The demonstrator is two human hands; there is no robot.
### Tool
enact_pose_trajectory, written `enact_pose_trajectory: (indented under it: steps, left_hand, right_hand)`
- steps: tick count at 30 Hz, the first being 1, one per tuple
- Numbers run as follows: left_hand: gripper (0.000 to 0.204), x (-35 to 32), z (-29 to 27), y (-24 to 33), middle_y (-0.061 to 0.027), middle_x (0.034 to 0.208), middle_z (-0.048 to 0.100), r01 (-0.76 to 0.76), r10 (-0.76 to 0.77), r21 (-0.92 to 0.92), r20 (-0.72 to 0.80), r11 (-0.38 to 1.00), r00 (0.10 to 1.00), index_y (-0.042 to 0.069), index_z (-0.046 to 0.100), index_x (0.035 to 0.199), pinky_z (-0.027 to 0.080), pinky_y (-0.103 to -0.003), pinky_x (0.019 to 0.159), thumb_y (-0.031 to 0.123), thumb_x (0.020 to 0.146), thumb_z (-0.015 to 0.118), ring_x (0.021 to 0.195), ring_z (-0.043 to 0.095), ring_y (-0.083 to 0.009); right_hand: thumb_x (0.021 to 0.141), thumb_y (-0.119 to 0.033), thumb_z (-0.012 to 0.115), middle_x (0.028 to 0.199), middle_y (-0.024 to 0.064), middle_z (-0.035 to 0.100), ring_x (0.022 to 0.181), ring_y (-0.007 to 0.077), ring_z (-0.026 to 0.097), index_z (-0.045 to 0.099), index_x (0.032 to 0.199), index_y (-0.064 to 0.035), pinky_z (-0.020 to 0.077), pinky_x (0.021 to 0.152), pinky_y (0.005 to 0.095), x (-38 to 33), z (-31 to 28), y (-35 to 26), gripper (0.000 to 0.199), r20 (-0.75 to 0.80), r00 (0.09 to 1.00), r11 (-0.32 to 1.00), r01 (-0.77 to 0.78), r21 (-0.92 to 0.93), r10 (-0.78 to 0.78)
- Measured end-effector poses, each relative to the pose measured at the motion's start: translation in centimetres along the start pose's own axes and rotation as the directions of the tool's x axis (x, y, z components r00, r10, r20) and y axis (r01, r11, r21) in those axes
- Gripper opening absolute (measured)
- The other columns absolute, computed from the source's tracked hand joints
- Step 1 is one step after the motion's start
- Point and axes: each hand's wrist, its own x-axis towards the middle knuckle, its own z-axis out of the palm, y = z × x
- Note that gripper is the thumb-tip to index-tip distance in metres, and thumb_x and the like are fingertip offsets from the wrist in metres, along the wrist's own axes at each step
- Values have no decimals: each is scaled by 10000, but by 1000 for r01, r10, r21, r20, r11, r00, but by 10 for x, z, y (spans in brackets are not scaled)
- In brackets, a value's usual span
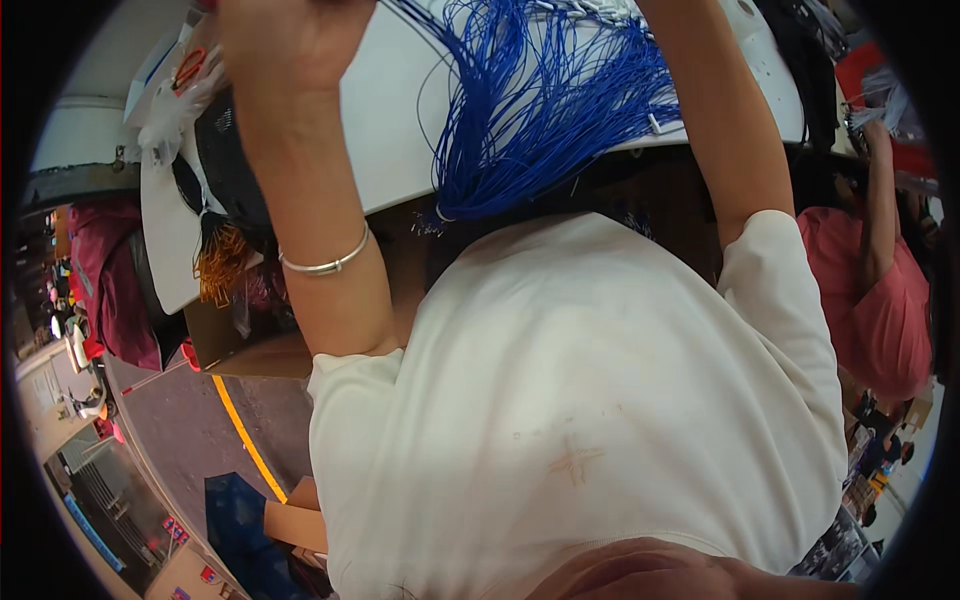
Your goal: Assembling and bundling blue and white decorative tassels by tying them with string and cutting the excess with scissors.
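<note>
Left hand (290, 35) raised at the top edge, grip indeterminate; right hand out of view. Glossy blue cord bundle (540, 110) fans across the smooth white bench (400, 130), overhanging its near edge.

A thick bundle of thin bright blue cords (530, 120) fans across the white, plain worktop (400, 120), with small white tags among the strands near the worktop's far edge. At the worktop's left edge lies a tassel bunch of black cords with orange-gold ends (220, 260). Beside it sits a dark mesh-patterned black cloth (230, 160). Near the far left corner shows a pair of orange-handled scissors (188, 68) on clear whitish plastic wrapping (175, 110). The left forearm wears a plain silver metal bangle (325, 263). The short-sleeved cotton shirt (580, 400) is off-white with a faint tan cross-shaped mark. The grey floor (190, 420) carries a yellow painted line (245, 440).
</note>
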Motion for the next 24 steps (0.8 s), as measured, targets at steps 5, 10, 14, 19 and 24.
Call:
enact_pose_trajectory:
  steps: [5, 10, 14, 19, 24]
  left_hand:
    - [311, 20, -25, -7, 52, 580, 361, -124, 119, 35, -611, 992, 783, -81, 586, 1175, 255, -202, 470, 137, 1029, 418, 502, 310, -52]
    - [304, 40, 3, -2, 59, 596, 349, 24, -24, -16, 5, 1000, 1000, -69, 598, 1163, 230, -194, 473, 130, 1036, 407, 511, 281, -47]
    - [304, 41, -2, 4, 62, 601, 350, 7, -11, 39, 88, 999, 996, -62, 605, 1150, 225, -196, 473, 131, 1040, 398, 514, 275, -48]
    - [308, 34, 12, 10, 58, 603, 370, 245, -395, -510, -209, 824, 895, -51, 611, 1144, 240, -193, 473, 147, 1044, 397, 515, 292, -46]
    - [304, 23, -16, -31, 45, 602, 406, 54, -12, 152, -264, 987, 965, -29, 627, 1121, 266, -187, 476, 169, 1044, 410, 515, 321, -46]
  right_hand:
    - [990, -134, 504, 891, 100, 617, 756, 172, 577, 582, 1034, -21, 523, 681, 284, -34, -24, -38, 144, -95, 975, 952, -215, -216, 198]
    - [994, -166, 512, 1011, 93, 625, 890, 192, 582, 593, 1128, -50, 503, 771, 287, -98, -87, -98, 195, -253, 897, 797, -440, -414, 363]
    - [997, -193, 518, 1107, 88, 631, 998, 208, 586, 602, 1203, -73, 488, 843, 289, -184, -194, -158, 253, -366, 791, 612, -612, -501, 491]
    - [1001, -219, 524, 1203, 83, 637, 1105, 224, 589, 611, 1279, -97, 472, 915, 291, -273, -307, -268, 316, -553, 679, 363, -730, -579, 483]
    - [994, -185, 502, 1100, 68, 595, 992, 197, 533, 585, 1193, -90, 424, 826, 281, -195, -267, -224, 236, -379, 731, 551, -679, -485, 567]
